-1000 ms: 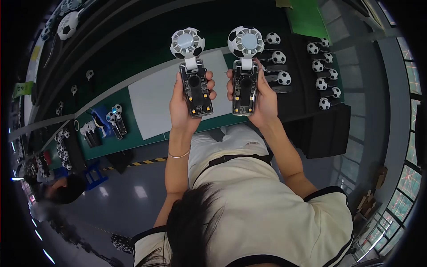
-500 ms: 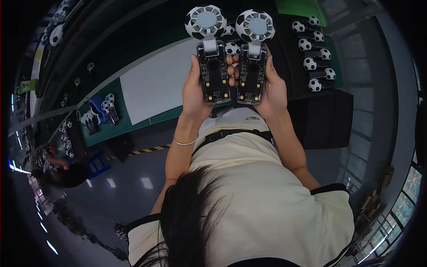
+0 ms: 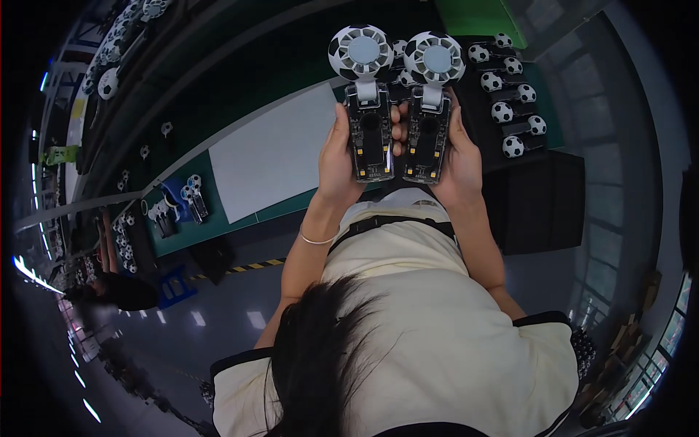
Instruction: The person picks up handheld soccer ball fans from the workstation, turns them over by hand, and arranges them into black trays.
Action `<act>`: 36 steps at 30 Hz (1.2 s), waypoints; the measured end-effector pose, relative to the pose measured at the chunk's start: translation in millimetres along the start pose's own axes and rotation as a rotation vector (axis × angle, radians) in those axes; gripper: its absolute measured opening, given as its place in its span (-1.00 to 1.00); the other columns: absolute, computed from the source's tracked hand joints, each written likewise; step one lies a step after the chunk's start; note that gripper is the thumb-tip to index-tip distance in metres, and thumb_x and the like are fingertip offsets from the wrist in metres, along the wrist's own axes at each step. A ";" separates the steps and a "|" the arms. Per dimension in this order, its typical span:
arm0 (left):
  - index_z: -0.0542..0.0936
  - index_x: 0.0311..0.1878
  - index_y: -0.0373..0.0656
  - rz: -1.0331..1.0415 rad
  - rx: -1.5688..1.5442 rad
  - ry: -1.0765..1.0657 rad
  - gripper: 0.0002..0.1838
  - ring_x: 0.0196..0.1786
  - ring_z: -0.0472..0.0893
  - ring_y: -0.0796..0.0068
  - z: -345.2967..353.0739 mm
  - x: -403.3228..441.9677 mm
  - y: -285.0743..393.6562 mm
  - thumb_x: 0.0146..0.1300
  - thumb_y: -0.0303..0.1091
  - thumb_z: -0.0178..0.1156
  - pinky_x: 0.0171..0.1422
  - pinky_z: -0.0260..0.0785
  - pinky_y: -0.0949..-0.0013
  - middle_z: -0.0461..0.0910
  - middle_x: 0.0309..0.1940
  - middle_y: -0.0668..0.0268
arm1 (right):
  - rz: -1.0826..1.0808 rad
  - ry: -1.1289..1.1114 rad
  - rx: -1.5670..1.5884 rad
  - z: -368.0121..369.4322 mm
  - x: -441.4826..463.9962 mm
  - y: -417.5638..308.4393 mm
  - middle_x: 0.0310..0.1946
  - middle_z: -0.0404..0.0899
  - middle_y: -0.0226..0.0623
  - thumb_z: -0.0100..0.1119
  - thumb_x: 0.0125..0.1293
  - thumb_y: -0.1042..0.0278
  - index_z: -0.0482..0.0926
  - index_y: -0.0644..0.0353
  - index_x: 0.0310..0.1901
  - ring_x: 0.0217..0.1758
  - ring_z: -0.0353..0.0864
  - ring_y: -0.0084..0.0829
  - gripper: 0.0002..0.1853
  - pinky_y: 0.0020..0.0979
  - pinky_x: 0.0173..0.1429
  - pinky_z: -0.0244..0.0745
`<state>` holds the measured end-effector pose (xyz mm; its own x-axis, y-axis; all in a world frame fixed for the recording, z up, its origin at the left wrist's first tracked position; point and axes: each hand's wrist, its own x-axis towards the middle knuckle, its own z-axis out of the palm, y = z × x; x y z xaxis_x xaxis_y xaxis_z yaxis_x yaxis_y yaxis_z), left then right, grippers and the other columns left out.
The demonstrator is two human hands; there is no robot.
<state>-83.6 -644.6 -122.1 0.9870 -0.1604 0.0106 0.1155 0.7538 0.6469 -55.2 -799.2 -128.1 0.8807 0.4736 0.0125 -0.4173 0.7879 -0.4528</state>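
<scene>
I hold two handheld fans side by side, upright in the view, with football-patterned heads and clear bodies showing dark circuit boards. My left hand (image 3: 337, 169) is wrapped round the left fan (image 3: 370, 135), its thumb along the outer edge and its fingertips showing between the two bodies. The right fan (image 3: 425, 138) sits in my right hand (image 3: 461, 167), whose thumb lies along the outer side. Both round heads face me, each with radial slots and a pale grey centre. The bodies nearly touch, and small yellow squares show near their lower ends.
Several football-headed fans (image 3: 502, 112) lie in staggered rows on the right. A white sheet (image 3: 262, 156) covers part of the green bench (image 3: 198, 234). More fans (image 3: 193, 200) lie at its left end. A person (image 3: 124, 291) works at far left near a blue stool (image 3: 175, 285).
Both hands and fans appear slightly lower and farther right in view; the background has shifted too, as the camera turned. The grips look the same.
</scene>
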 end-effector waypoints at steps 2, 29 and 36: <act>0.35 0.20 -0.33 -0.017 0.100 0.024 -0.32 -0.24 0.53 0.46 0.1 -0.5 -1.1 0.51 0.15 -0.43 -0.11 0.46 0.42 0.51 -0.21 0.22 | -0.042 0.004 -0.080 -2.0 -1.8 0.5 0.04 0.47 0.04 -0.51 0.57 0.06 -0.07 -0.07 0.44 -0.05 0.60 -0.20 -0.52 -0.21 -0.02 0.63; 0.34 0.09 -0.38 -0.171 -0.332 -0.288 -0.53 -0.59 0.48 0.32 -13.2 -3.5 -27.4 0.40 -0.20 -0.39 -0.44 0.44 0.32 0.53 -0.45 -0.05 | -0.001 -0.122 -0.236 -30.9 -27.6 -29.8 -0.28 0.55 0.12 -0.52 0.54 0.12 0.25 0.36 0.14 -0.44 0.61 -0.23 -0.52 -0.35 -0.36 0.59; 0.45 0.07 -0.24 -0.229 1.324 0.151 -0.59 -0.32 0.61 0.23 -60.0 12.6 -58.9 0.33 -0.12 0.12 -0.18 0.49 0.29 0.57 -0.21 0.05 | -0.177 0.301 -0.648 -101.0 -44.5 -44.6 -0.24 0.58 -0.04 -0.14 0.48 0.16 0.33 0.31 0.06 -0.39 0.64 -0.40 -0.64 -0.36 -0.29 0.64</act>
<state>-71.2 -652.7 -205.8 0.9728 -0.0628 -0.2230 0.1685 -0.4691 0.8669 -53.1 -895.2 -198.5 0.9850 0.1586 -0.0687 -0.1287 0.4078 -0.9039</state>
